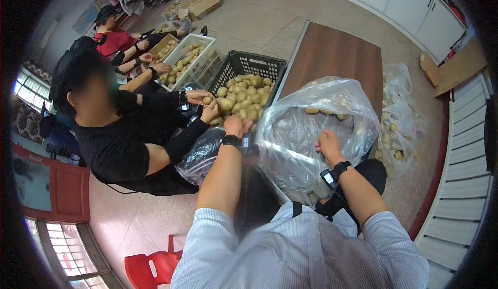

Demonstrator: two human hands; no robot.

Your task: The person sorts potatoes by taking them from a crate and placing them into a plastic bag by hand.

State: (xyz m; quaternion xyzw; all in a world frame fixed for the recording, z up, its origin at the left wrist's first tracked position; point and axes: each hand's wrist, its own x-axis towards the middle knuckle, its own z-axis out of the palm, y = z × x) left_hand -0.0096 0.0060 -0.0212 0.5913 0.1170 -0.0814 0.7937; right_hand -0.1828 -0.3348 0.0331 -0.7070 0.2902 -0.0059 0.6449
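Note:
My left hand [237, 126] is at the near edge of the black crate [252, 59], right against the heaped potatoes [242, 95]. Its fingers are curled, and what they hold, if anything, is hidden. Over the opening of a large clear plastic bag [290, 133], my right hand [328, 146] is closed on a potato [322, 136]. A few potatoes [326, 112] show near the bag's far rim. The bag lies against the near end of a brown tabletop [332, 55].
A person in black [114, 133] sits at the left, hands at the crate, holding a potato. Beyond are a white crate [208, 55] of potatoes and a person in red [112, 41]. Bagged potatoes [397, 133] lie at right; a red chair [163, 265] stands lower left.

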